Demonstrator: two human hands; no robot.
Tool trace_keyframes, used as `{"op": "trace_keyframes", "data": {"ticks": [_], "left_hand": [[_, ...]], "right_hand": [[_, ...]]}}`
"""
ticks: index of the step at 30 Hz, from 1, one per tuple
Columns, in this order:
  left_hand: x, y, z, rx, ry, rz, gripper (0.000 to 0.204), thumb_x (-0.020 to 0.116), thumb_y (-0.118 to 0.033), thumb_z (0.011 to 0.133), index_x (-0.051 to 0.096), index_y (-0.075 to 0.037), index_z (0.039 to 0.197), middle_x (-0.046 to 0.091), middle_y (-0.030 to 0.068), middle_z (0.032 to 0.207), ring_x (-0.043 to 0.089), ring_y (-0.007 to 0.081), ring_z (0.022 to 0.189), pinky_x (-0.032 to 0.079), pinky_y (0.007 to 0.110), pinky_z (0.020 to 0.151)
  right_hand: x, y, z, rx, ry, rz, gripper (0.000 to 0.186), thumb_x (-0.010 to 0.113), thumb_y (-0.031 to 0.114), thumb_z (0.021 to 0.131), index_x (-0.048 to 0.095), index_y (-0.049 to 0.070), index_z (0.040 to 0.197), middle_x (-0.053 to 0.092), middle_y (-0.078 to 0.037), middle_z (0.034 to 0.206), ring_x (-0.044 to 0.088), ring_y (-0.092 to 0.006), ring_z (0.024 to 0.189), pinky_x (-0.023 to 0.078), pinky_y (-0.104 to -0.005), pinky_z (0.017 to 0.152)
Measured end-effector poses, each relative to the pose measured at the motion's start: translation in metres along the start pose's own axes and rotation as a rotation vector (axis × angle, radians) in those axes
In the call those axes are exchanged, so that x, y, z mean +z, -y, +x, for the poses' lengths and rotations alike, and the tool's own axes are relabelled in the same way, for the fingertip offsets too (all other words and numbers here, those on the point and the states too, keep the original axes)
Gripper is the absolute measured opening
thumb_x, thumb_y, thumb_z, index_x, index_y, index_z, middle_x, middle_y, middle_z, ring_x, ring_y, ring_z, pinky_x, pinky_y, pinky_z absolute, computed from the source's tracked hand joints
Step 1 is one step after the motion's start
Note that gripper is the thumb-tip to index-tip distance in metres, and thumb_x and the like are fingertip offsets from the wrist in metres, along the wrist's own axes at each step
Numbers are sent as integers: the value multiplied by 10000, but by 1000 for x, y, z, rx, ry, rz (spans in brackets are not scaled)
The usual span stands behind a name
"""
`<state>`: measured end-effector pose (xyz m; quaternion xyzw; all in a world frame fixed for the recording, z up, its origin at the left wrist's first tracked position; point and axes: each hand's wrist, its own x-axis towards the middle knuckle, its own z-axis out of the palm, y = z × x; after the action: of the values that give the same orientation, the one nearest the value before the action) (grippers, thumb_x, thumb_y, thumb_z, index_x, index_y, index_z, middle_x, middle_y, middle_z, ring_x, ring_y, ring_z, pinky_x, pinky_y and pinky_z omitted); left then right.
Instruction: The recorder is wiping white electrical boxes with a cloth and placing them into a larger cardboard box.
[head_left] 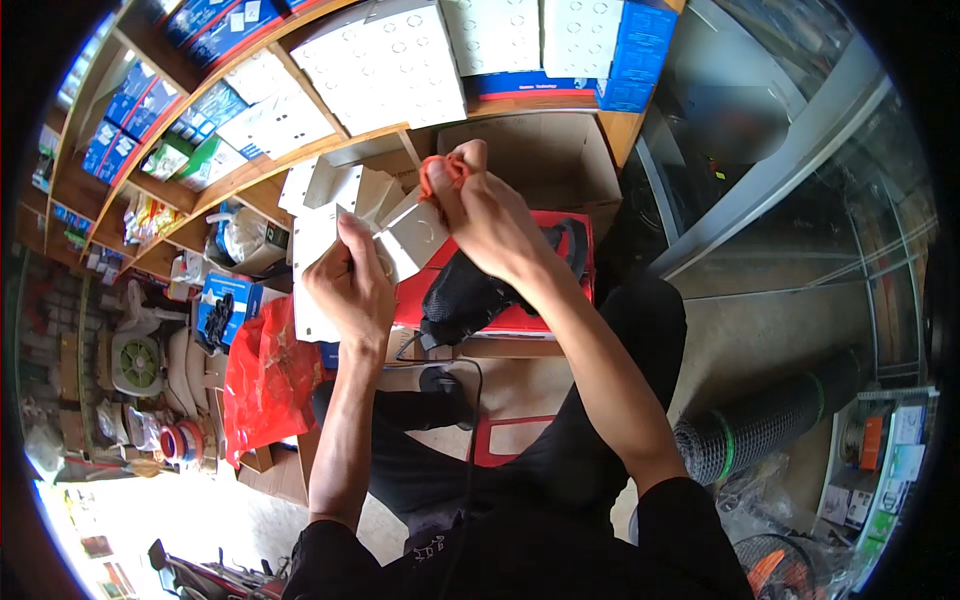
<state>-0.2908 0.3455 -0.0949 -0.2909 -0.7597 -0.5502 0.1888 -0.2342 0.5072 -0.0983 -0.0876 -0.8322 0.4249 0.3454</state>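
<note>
Thin orange plastic string [443,170] is sitting bunched in R hand [480,215], pinched tight up by the wooden shelf [300,160]; looks light, limp, slippery, prob best gripped near the ends. L hand [350,285] is clasping white square plastic wall boxes [400,235] w/ fingers curled, stiff & light. Red plastic bag [262,375] is lying lower left.

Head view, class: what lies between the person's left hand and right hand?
In the head view, a white plastic box spans the gap: the left hand holds a stack of white boxes beside it, while the right hand pinches an orange band above it.
</note>
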Motion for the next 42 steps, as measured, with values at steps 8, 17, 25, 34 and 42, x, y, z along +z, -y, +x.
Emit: {"op": "trace_keyframes", "data": {"ticks": [8,17,25,34,42], "left_hand": [[7,-1,3,21,-34,-6,598,526,-296,1110,415,-60,572,381,-65,514,305,31,513,216,284,476],[7,14,4,37,-38,52,546,535,-289,1102,674,33,684,510,-2,517,407,51,506,310,276,474],[8,-3,2,150,-146,-88,587,488,-248,1120,494,-11,583,466,-7,505,382,46,477,253,287,471],[10,34,7,-333,-289,-593,330,546,-256,1039,700,34,1011,729,86,887,703,160,760,559,310,705],[1,31,7,-589,-99,-1045,487,441,-374,1041,551,-56,1393,652,116,1295,654,276,1168,530,442,997]], "right_hand": [[-13,10,-5,-81,-14,386,237,631,162,1045,489,-27,1066,667,-141,966,672,-176,805,540,-315,738],[-3,-2,-11,-194,-83,-94,320,581,281,1061,579,-27,978,652,-158,851,682,-306,754,580,-425,662],[-10,3,-7,44,-68,668,189,689,58,974,521,-25,1003,702,-162,942,713,-233,865,557,-350,775],[-13,28,-9,-26,-33,827,383,414,-39,1056,510,16,1422,619,-97,1197,604,-135,1093,496,-283,937],[6,41,-23,-91,78,625,313,529,80,1053,535,-2,1355,548,-242,1454,484,-381,1417,403,-429,1128]]}}
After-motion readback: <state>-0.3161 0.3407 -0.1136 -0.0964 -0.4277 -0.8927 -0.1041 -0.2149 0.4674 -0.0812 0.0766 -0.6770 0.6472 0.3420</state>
